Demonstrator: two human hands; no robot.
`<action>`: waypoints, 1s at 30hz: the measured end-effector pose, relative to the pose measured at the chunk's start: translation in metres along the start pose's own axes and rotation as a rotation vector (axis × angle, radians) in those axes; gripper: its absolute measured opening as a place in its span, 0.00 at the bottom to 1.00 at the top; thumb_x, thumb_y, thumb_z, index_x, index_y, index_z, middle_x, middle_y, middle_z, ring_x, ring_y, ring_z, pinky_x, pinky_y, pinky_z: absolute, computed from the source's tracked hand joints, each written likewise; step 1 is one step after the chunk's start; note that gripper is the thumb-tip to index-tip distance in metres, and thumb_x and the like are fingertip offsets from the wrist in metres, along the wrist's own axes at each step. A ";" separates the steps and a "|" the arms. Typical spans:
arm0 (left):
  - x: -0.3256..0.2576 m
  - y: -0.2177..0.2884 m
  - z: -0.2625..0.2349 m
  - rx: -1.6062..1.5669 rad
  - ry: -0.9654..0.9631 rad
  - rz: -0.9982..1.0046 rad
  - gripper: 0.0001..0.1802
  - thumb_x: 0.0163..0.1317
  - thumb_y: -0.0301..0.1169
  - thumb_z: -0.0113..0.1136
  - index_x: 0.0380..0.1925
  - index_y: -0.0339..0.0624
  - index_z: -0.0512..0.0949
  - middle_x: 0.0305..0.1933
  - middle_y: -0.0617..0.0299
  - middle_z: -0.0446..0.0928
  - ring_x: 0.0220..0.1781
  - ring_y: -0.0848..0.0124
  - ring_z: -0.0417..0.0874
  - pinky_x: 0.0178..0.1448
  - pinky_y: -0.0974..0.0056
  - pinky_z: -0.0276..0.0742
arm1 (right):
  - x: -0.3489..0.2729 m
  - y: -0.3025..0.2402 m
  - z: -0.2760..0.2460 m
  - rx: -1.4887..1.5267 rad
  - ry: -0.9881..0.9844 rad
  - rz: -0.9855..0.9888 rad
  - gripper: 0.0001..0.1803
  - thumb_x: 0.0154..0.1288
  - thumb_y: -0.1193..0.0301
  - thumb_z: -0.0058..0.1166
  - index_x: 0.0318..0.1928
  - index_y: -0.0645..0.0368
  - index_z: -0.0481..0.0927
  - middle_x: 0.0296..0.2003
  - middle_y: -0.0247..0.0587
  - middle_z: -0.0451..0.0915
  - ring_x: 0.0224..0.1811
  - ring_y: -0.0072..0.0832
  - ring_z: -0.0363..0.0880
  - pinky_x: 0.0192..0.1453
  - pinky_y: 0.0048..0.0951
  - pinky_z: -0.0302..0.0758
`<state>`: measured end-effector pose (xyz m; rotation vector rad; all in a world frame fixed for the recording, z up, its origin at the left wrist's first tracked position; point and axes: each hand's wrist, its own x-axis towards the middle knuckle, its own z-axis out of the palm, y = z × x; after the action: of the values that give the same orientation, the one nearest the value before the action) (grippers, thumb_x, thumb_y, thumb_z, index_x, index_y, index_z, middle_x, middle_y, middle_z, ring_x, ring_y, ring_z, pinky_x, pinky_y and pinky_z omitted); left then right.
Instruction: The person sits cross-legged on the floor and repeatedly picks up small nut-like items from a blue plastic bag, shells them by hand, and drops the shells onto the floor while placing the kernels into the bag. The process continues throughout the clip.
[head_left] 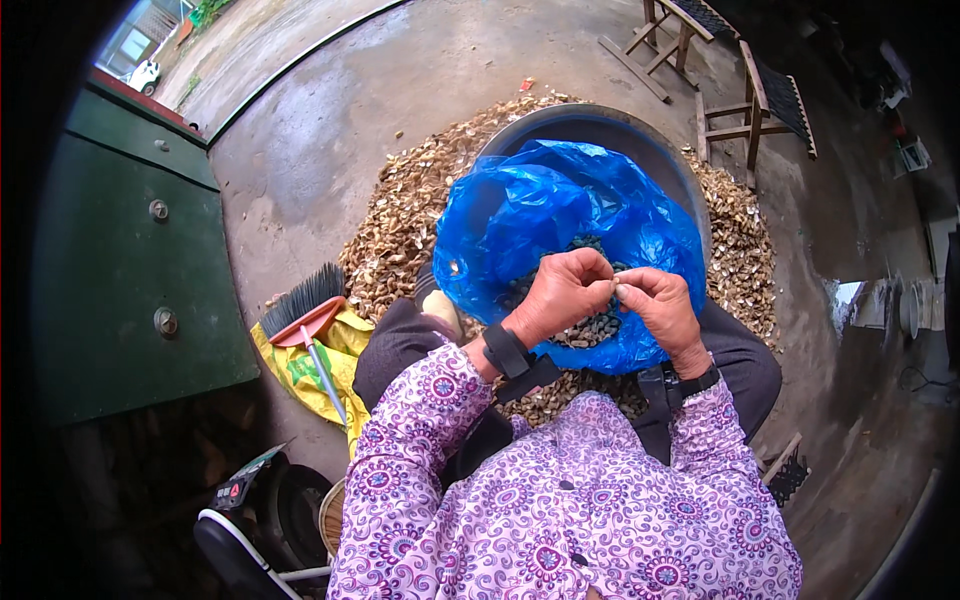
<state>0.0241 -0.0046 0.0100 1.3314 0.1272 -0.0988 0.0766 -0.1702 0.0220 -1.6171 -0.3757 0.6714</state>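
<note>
Left hand & right hand: fingertips pinched shut together on one small pale seed, held over the blue bag in basin. Est. progress: big husk pile rings basin rim; dark seeds remain in bag. Room: stools far side, broom left edge

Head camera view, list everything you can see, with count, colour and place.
Plastic bag: one, blue, open in the basin ahead.
Basin: one, blue-grey, under the bag.
Dark shells: a heap, inside the bag.
Husk pile: one, tan, on the floor around the basin.
Broom: one, dark bristles, orange head, at left.
Yellow sack: one, under the broom.
Wooden stools: two, top right.
Green door: one, far left.
Left hand: pinching a small piece over the bag.
Right hand: meeting it fingertip to fingertip.
</note>
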 end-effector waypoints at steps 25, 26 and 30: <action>-0.007 0.005 0.005 -0.171 0.108 -0.096 0.03 0.49 0.23 0.56 0.22 0.35 0.72 0.19 0.60 0.75 0.19 0.76 0.77 0.21 0.74 0.74 | -0.001 0.002 0.027 -0.447 0.230 -0.329 0.04 0.51 0.78 0.52 0.29 0.64 0.79 0.23 0.40 0.78 0.24 0.26 0.76 0.28 0.24 0.70; -0.007 0.007 0.005 -0.170 0.107 -0.095 0.03 0.49 0.23 0.56 0.22 0.35 0.72 0.19 0.60 0.75 0.19 0.76 0.77 0.21 0.74 0.74 | 0.000 0.003 0.027 -0.288 0.221 -0.229 0.04 0.52 0.78 0.52 0.29 0.65 0.79 0.22 0.38 0.78 0.24 0.23 0.76 0.28 0.22 0.71; -0.007 0.009 0.007 -0.262 0.161 -0.208 0.02 0.47 0.21 0.56 0.23 0.33 0.74 0.19 0.58 0.74 0.19 0.74 0.75 0.23 0.71 0.72 | 0.000 0.003 0.027 -0.096 0.188 -0.074 0.05 0.54 0.77 0.52 0.29 0.66 0.79 0.21 0.33 0.78 0.25 0.15 0.74 0.29 0.18 0.71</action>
<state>0.0189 -0.0091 0.0208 1.0605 0.4024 -0.1454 0.0600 -0.1496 0.0176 -1.7331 -0.3320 0.4462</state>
